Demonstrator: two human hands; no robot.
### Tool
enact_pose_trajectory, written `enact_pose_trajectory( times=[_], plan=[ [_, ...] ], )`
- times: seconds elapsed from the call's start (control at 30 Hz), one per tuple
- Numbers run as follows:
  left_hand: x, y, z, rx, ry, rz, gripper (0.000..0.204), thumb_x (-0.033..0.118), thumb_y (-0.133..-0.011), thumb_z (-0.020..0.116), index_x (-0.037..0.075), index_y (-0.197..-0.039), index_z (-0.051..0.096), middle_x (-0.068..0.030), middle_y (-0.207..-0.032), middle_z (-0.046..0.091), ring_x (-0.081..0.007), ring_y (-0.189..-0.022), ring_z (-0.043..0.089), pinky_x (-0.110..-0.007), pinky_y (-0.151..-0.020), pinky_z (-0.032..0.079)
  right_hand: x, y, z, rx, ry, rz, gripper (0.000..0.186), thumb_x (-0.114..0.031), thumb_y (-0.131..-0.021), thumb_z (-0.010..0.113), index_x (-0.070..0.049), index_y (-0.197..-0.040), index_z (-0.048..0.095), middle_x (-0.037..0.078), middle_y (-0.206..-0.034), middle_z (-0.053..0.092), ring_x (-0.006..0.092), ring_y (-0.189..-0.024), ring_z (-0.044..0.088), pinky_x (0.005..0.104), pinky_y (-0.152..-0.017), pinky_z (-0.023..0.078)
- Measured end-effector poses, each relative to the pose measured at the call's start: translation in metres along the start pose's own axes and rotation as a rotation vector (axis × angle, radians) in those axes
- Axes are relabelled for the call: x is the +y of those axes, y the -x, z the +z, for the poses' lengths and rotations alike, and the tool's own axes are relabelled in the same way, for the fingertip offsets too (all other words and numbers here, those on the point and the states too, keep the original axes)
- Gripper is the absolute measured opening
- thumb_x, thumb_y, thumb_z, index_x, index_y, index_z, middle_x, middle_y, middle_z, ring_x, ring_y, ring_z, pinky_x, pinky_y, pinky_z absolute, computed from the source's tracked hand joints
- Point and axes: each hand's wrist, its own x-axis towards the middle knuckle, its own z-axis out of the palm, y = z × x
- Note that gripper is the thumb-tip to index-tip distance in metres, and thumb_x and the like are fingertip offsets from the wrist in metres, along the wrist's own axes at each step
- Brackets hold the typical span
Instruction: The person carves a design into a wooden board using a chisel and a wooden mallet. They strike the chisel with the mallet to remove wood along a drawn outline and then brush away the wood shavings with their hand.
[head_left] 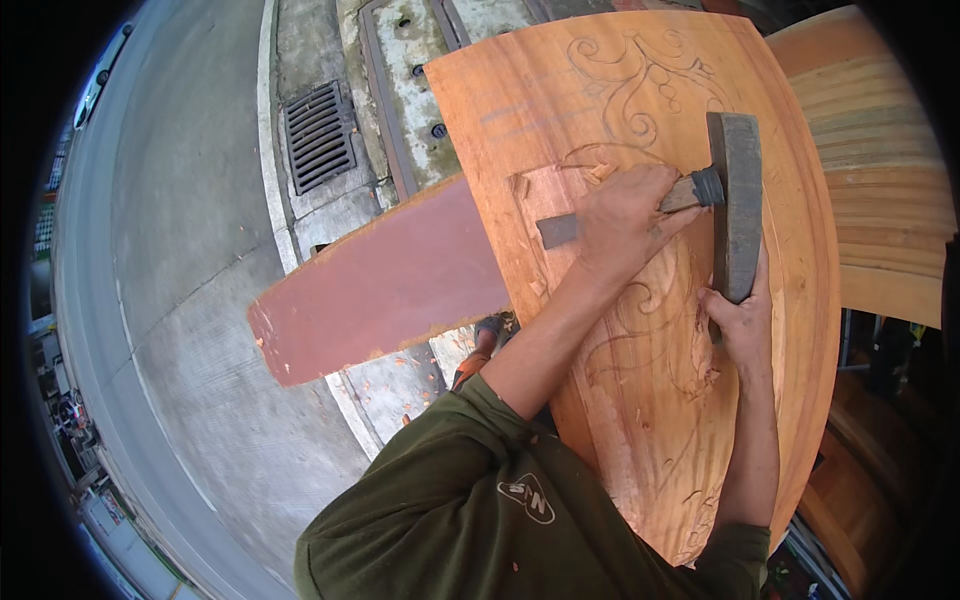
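Observation:
A chisel with a flat metal blade and a black-banded wooden handle lies in my left hand, fingers wrapped round it, blade pointing left over a wooden panel. My right hand grips the lower part of a dark, weathered mallet, whose long block is at the chisel's butt; whether they touch, I cannot tell. The panel is curved and bears drawn scrolls, carved patches and loose shavings.
A reddish board projects from under the panel's left side over concrete paving with a drain grate. A foot shows below it. More wooden boards stand at the right. A road runs along the far left.

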Motion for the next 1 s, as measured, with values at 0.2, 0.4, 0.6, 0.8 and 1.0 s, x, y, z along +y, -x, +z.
enact_pose_trajectory(
  times=[0.2,0.4,0.6,0.8,1.0],
  plan=[
    [-0.004,-0.001,-0.001,0.022,0.011,0.001,0.042,0.034,-0.073,0.096,0.01,-0.102,0.077,-0.0047,-0.083,0.073,-0.0229,-0.073,0.071,-0.036,-0.06,0.054,-0.006,-0.019,-0.016,0.149,-0.145,0.079,0.092,-0.003,-0.084,0.079,-0.006,-0.165,0.037,0.008,-0.108,0.066,0.0157,-0.101,0.066,0.0342,-0.094,0.055],
    [0.0,-0.001,-0.007,0.037,0.05,-0.022,0.041,0.033,-0.072,0.097,0.01,-0.1,0.077,-0.0042,-0.082,0.073,-0.0222,-0.074,0.071,-0.036,-0.06,0.054,-0.004,0.007,0.006,-0.149,-0.081,0.076,0.094,-0.002,-0.081,0.079,-0.007,-0.165,0.038,0.002,-0.104,0.062,0.0136,-0.093,0.06,0.0308,-0.086,0.052],
    [-0.006,0.002,-0.008,0.037,0.001,-0.007,0.042,0.035,-0.07,0.098,0.01,-0.098,0.078,-0.0046,-0.082,0.073,-0.0212,-0.072,0.071,-0.034,-0.06,0.054,-0.021,-0.013,0.009,0.251,-0.413,0.137,0.094,0.002,-0.085,0.075,-0.008,-0.168,0.032,0.005,-0.107,0.064,0.0118,-0.095,0.061,0.0282,-0.086,0.052],
    [-0.003,-0.001,-0.014,0.129,0.077,-0.022,0.043,0.038,-0.07,0.098,0.009,-0.096,0.079,-0.0057,-0.084,0.075,-0.0213,-0.071,0.072,-0.033,-0.061,0.055,-0.005,0.009,0.013,-0.058,-0.004,-0.043,0.092,0.002,-0.085,0.076,-0.008,-0.165,0.034,0.008,-0.108,0.064,0.0136,-0.085,0.065,0.0292,-0.076,0.054],
    [0.006,0.008,-0.03,0.102,0.008,0.044,0.047,0.035,-0.071,0.096,0.011,-0.107,0.078,-0.004,-0.078,0.068,-0.0218,-0.069,0.068,-0.034,-0.06,0.052,-0.02,0.024,0.014,-0.027,0.053,-0.068,0.095,0.008,-0.083,0.078,-0.008,-0.166,0.035,0.005,-0.112,0.066,0.0124,-0.09,0.064,0.0289,-0.082,0.056]
  ],
)
